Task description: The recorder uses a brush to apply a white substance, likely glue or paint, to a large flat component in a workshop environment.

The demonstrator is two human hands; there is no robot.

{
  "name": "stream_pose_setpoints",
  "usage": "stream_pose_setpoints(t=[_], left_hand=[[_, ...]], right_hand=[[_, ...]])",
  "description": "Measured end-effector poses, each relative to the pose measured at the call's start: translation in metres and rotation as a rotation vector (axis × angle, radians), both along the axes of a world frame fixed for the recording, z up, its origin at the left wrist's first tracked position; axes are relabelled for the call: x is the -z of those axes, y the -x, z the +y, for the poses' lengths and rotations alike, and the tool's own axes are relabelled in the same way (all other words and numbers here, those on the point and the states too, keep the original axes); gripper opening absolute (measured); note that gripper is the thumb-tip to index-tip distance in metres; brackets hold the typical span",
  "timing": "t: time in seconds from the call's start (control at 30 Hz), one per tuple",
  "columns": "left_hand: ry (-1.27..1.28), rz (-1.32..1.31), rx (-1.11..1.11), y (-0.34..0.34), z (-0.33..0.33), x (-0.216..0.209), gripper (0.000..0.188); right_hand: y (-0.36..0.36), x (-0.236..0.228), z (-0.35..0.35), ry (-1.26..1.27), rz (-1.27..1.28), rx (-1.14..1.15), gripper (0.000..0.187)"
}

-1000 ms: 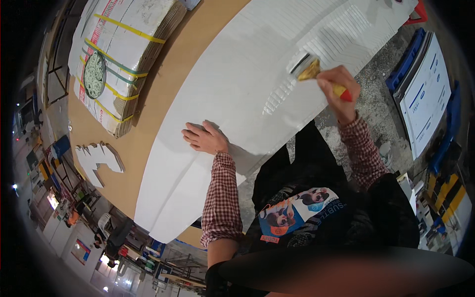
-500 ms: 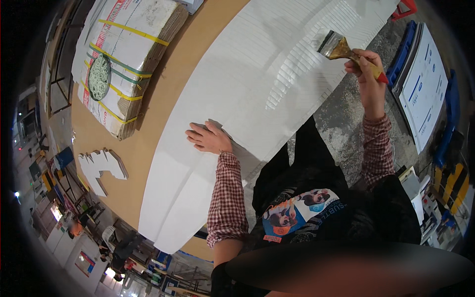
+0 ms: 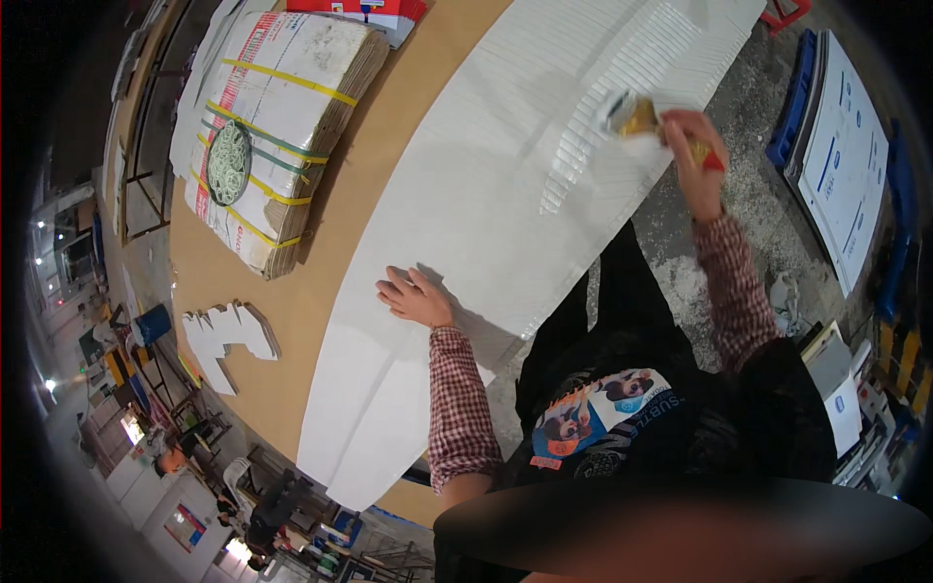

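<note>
In the head view, the right hand (image 3: pixel 695 160) is closed around the red-and-yellow handle of a flat paintbrush (image 3: pixel 639 117), its brush end pointing left. The brush is over the long white sheet (image 3: pixel 428 223), near the edge closest to the person's body. Its head is blurred, so I can't tell whether the bristles touch the surface or hang just above it. Just left of the brush, a band of short, glossy ridges runs across the sheet (they catch the light), and finer lines cover its far part. The left hand (image 3: pixel 418 299) lies palm down on the sheet nearer its tapering end, with fingers spread and nothing gripped.

The sheet lies on a brown table (image 3: pixel 355 194). To its left, well apart, is a thick cardboard bundle (image 3: pixel 301 83) bound with yellow and green straps, with a round dish of pale green loops (image 3: pixel 230 163) on top. Below the bundle lies a jagged white cut-out (image 3: pixel 214 335). On the far right, past the speckled grey floor (image 3: pixel 680 243), a printed white panel (image 3: pixel 842 170) leans at a slant.
</note>
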State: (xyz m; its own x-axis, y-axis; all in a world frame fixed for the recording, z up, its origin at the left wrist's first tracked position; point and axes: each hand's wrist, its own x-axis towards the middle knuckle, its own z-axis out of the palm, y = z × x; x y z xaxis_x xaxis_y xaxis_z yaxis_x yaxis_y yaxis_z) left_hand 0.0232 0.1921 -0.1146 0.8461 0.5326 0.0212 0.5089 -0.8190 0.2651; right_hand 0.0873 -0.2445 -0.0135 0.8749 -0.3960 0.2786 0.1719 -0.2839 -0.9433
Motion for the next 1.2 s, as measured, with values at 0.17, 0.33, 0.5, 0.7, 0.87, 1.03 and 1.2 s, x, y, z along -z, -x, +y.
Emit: stream_pose_setpoints(t=[0.17, 0.33, 0.5, 0.7, 0.87, 1.03, 1.2], left_hand=[[-0.091, 0.018, 0.038, 0.002, -0.002, 0.011, 0.063], [-0.078, 0.068, 0.018, 0.000, -0.004, 0.007, 0.063], [-0.090, 0.070, 0.011, 0.000, -0.004, 0.008, 0.063], [-0.097, 0.068, 0.008, 0.001, -0.004, 0.009, 0.063], [-0.111, 0.070, 0.011, -0.002, -0.005, 0.009, 0.063], [-0.113, 0.062, 0.004, -0.001, -0.003, 0.012, 0.062], [-0.109, 0.047, 0.010, -0.001, -0.003, 0.012, 0.062]], right_hand=[[-0.010, 0.002, 0.017, 0.192, 0.063, -0.038, 0.007], [0.057, -0.002, 0.060, 0.163, 0.093, -0.412, 0.009], [0.024, -0.003, 0.020, 0.285, 0.000, -0.090, 0.011], [0.019, -0.013, 0.020, 0.320, 0.051, -0.294, 0.006], [0.041, -0.005, 0.014, 0.291, 0.071, -0.320, 0.007], [0.033, -0.003, 0.002, 0.375, 0.066, -0.327, 0.010], [0.010, -0.019, -0.010, 0.283, -0.129, -0.317, 0.011]])
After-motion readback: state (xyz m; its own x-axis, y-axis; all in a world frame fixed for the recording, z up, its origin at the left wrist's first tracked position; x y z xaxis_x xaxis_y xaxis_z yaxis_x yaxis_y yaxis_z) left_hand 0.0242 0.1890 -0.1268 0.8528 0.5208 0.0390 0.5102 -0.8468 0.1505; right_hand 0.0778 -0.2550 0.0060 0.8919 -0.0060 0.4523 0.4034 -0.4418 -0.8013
